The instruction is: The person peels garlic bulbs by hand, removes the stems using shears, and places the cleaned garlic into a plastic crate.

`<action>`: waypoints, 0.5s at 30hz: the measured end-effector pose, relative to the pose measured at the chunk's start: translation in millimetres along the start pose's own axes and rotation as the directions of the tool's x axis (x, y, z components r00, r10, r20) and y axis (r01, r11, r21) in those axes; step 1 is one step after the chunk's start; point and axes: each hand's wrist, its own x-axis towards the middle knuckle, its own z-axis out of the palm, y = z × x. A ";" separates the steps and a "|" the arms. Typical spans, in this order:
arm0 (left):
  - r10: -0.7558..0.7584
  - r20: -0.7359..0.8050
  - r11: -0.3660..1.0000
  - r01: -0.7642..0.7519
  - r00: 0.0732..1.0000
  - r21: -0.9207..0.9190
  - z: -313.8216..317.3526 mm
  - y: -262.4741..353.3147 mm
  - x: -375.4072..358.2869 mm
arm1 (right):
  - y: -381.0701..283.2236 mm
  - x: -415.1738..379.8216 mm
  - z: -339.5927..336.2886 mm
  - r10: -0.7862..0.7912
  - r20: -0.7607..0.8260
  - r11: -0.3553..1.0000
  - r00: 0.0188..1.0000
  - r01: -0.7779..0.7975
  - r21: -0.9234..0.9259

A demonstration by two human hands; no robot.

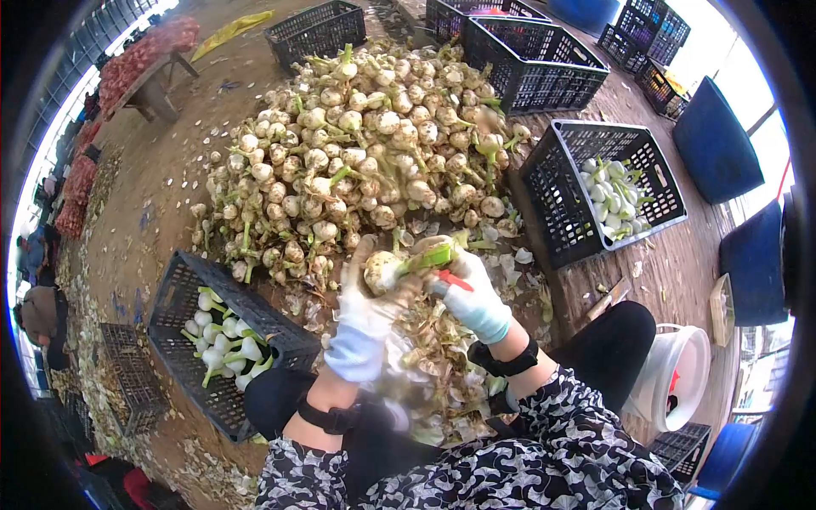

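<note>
- While the left hand [361,310] has its fingers parted at the bulb [382,272], blur hides how firmly it grips; the right hand [476,297] is closed around a red tool [455,280], its fingertips by the green stem [435,257].
- The bulb is between the hands, just in front of the pile [348,144]; its skin is pale and dirt-marked.
- Brown floor [174,170] spreads left, dotted with pale scraps; boards [654,276] run along the right; peel [438,370] litters the ground beneath the hands.
- The left crate [174,331], tilted, holds white bulbs [225,344] with green stems; the right crate [557,191] holds more pale ones [614,200].
- Black crates [544,72] stand beyond the pile; blue bins [718,144] and a white bucket [680,374] stand at the right.
- Red sacks [153,55] lie on a table [149,100] at the far left; a yellow sheet [231,34] lies near it.
</note>
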 end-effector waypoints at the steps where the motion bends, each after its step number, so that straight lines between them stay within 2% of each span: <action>1: 0.190 0.048 0.968 -0.195 0.981 0.161 0.7 -2.3 -3.0 | 8.1 4.3 0.1 -0.285 -0.004 0.910 0.958 0.269 -0.315; 2: 0.362 0.126 0.872 -0.384 0.923 0.305 -0.1 -4.7 -6.2 | 3.0 3.1 0.2 -0.284 -0.007 0.911 0.959 0.267 -0.316; 3: 0.359 0.126 0.872 -0.380 0.925 0.307 -0.8 -4.2 -9.3 | -4.1 0.1 0.6 -0.148 -0.051 0.988 0.988 0.145 -0.060; 4: 0.347 0.244 0.751 -0.424 0.906 0.506 -2.0 -1.0 -12.6 | -13.8 -2.8 2.0 -0.005 -0.059 0.979 0.998 0.017 0.203; 5: 0.306 0.356 0.581 -0.469 0.883 0.665 -1.1 3.5 -15.9 | -28.2 -2.3 -2.6 0.192 -0.010 0.952 0.981 -0.183 0.246; 6: 0.119 0.224 0.786 -0.230 0.967 0.574 11.1 12.4 -28.4 | -19.8 -5.2 -15.7 0.043 0.003 0.999 0.999 -0.043 -0.025; 7: 0.084 0.212 0.844 -0.183 0.974 0.505 -2.1 13.2 -19.6 | -17.0 -7.1 -15.5 0.192 -0.036 0.924 0.981 -0.168 0.343; 8: 0.050 0.202 0.893 -0.135 0.978 0.430 -7.1 13.2 -13.2 | -16.5 -7.8 -13.3 0.339 -0.014 0.706 0.941 -0.245 0.665; 9: 0.050 0.200 0.893 -0.133 0.979 0.430 -10.1 10.1 -12.2 | -19.1 -7.1 -11.8 0.341 -0.014 0.705 0.940 -0.246 0.665; 10: 0.151 0.298 0.770 -0.301 0.942 0.563 -10.5 4.0 -12.3 | -24.2 -7.4 -10.2 0.294 -0.033 0.829 0.955 -0.238 0.506; 11: 0.222 0.411 0.602 -0.456 0.884 0.656 -7.8 -1.5 -12.5 | -27.2 -8.0 -9.7 0.242 -0.043 0.920 0.969 -0.215 0.327; 12: 0.247 0.543 0.246 -0.594 0.802 0.766 -6.8 -5.9 -11.9 | -22.4 -11.4 -10.8 0.164 -0.004 0.983 0.986 -0.163 0.089; 13: 0.160 0.347 0.557 -0.375 0.924 0.741 -3.9 -2.9 -14.0 | -19.4 -10.9 -12.1 0.024 -0.006 0.997 1.000 -0.024 -0.068; 14: 0.006 0.166 0.792 -0.106 0.986 0.602 2.0 1.7 -18.6 | -17.1 -7.8 -14.7 -0.114 0.018 0.968 0.993 0.115 -0.223; 15: 0.013 0.201 0.764 -0.139 0.980 0.630 5.1 4.2 -24.5 | -15.4 -0.7 -22.8 0.059 -0.120 0.981 0.991 -0.080 -0.177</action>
